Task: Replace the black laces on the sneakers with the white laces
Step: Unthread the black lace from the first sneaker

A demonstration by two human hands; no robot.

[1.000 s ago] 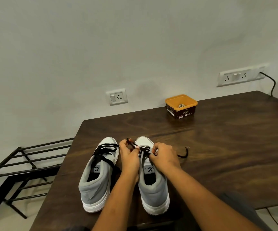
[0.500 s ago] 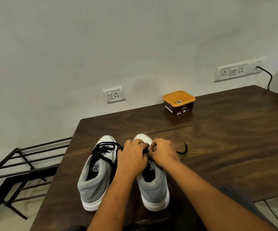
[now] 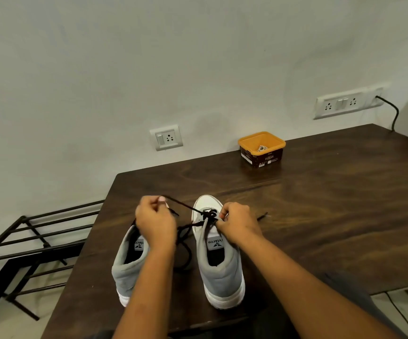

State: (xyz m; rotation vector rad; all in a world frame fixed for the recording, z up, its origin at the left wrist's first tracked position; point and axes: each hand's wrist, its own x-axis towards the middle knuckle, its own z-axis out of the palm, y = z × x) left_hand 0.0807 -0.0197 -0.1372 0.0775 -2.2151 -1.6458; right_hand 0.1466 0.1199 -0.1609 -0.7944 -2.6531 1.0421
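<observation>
The left sneaker (image 3: 127, 265) and right sneaker (image 3: 220, 265) are sitting side by side on the bench (image 3: 320, 204), heels toward the person, so both hands are reaching the lacing easily. The left hand (image 3: 155, 222), raised over the left sneaker, is pinching 1 strand of the black lace (image 3: 186, 206) and holding it taut, slanting down to the right sneaker's toe end, likely to draw it free. The right hand (image 3: 238, 222) is pinching the lacing there, probably steadying the shoe against that tug. A loose lace end (image 3: 261, 217) is lying on the bench just beyond. The orange tub (image 3: 261, 159) at the far edge is holding something pale, too small to identify.
</observation>
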